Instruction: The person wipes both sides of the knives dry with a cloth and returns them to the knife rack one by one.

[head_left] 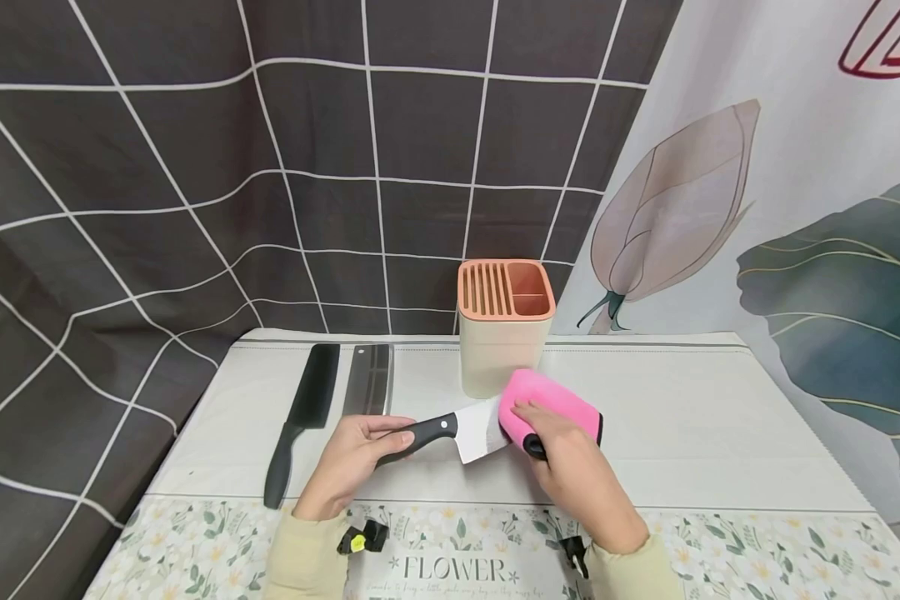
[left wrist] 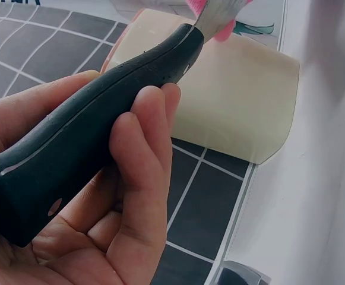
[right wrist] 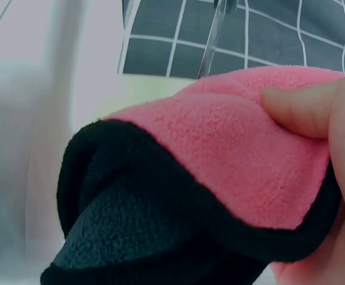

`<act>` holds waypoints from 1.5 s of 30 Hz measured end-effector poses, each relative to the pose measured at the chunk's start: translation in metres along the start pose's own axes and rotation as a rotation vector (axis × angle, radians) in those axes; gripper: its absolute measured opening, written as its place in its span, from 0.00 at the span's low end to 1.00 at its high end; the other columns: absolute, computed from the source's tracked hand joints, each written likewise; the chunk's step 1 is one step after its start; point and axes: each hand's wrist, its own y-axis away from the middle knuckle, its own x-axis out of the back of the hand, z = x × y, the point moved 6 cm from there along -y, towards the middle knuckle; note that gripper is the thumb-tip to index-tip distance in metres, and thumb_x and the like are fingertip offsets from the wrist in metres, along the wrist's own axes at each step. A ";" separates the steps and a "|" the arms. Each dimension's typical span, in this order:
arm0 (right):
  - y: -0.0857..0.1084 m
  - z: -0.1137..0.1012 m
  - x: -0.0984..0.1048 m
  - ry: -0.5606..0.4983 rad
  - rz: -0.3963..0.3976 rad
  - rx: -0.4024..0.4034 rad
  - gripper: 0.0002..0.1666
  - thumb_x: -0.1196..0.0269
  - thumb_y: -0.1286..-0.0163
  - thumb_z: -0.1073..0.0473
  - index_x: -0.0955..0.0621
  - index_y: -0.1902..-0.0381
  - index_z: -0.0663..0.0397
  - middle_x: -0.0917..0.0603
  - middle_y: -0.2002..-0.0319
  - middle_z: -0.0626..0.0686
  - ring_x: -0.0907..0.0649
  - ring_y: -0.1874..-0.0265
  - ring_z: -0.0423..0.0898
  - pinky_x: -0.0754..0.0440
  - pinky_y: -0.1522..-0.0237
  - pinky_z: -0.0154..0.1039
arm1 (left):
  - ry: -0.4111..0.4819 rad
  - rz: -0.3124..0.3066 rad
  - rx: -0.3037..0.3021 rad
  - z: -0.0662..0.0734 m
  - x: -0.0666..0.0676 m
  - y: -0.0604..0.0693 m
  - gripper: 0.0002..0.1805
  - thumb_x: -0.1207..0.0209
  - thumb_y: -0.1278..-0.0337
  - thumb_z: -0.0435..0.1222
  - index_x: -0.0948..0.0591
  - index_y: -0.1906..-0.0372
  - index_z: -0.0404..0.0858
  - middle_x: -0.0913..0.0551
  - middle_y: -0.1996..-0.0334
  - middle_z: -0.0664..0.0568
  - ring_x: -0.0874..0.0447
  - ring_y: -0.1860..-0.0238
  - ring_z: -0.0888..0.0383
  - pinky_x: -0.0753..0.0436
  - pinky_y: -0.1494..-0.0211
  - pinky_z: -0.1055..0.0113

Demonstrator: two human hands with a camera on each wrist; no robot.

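Note:
My left hand [head_left: 345,460] grips the black handle of a kitchen knife [head_left: 482,430], whose broad, bright blade points right. Close up in the left wrist view, fingers and thumb lie around the riveted knife handle [left wrist: 95,113]. A pink cloth with black edging [head_left: 551,402] covers the far end of the blade. My right hand [head_left: 579,467] holds this cloth against the blade, which hides the tip. In the right wrist view, the thumb presses on the folded pink cloth [right wrist: 231,142], and its dark grey side shows below.
Left of the hands lie a black knife [head_left: 311,400] and a wide-bladed cleaver [head_left: 367,379], its lower part hidden by the left hand. Behind the cloth stands a cream knife block with an orange slotted top [head_left: 495,358]. A white, flower-bordered cloth [head_left: 705,433] covers the table.

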 end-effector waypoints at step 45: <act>0.025 0.074 0.040 -0.402 0.404 -0.753 0.17 0.43 0.24 0.61 0.20 0.46 0.70 0.16 0.63 0.65 0.17 0.70 0.47 0.19 0.67 0.39 | 0.028 0.026 -0.007 0.001 0.011 0.000 0.17 0.34 0.40 0.30 0.17 0.49 0.25 0.12 0.58 0.38 0.11 0.58 0.38 0.14 0.54 0.67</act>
